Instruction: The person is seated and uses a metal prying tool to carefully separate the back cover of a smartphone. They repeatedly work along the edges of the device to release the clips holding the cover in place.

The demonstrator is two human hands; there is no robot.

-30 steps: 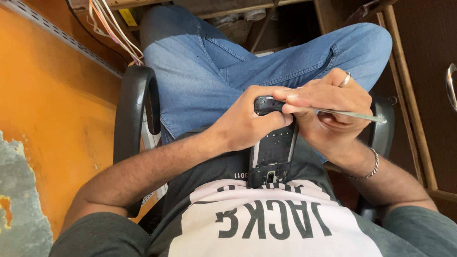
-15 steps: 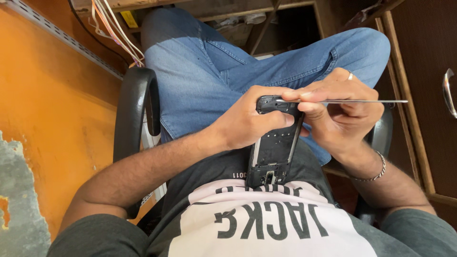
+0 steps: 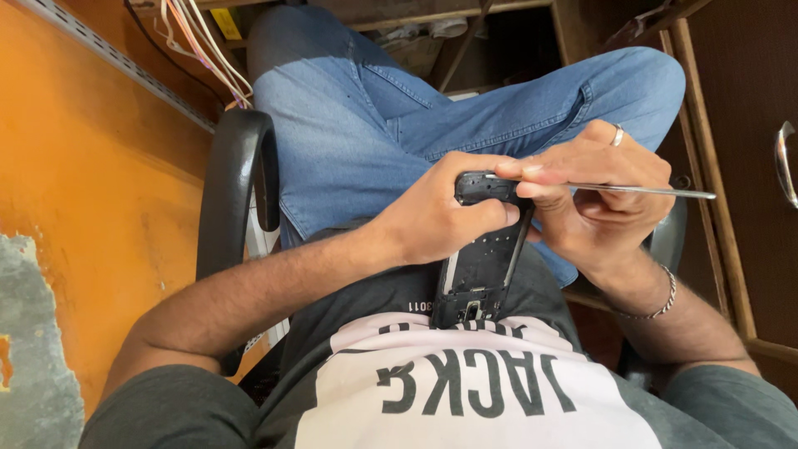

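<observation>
From the head view, your left hand [image 3: 432,220] has its fingers clamped on the top end of a black phone frame [image 3: 480,266] held over your lap, while your right hand [image 3: 594,195] pinches a thin metal tool [image 3: 640,190] against that end.

Both arms are bending in over the lap. L hand [image 3: 432,218] is curling its fingers shut in a grip. R hand [image 3: 594,195] is pinching w/ thumb & fingertips, wrist bent.
</observation>
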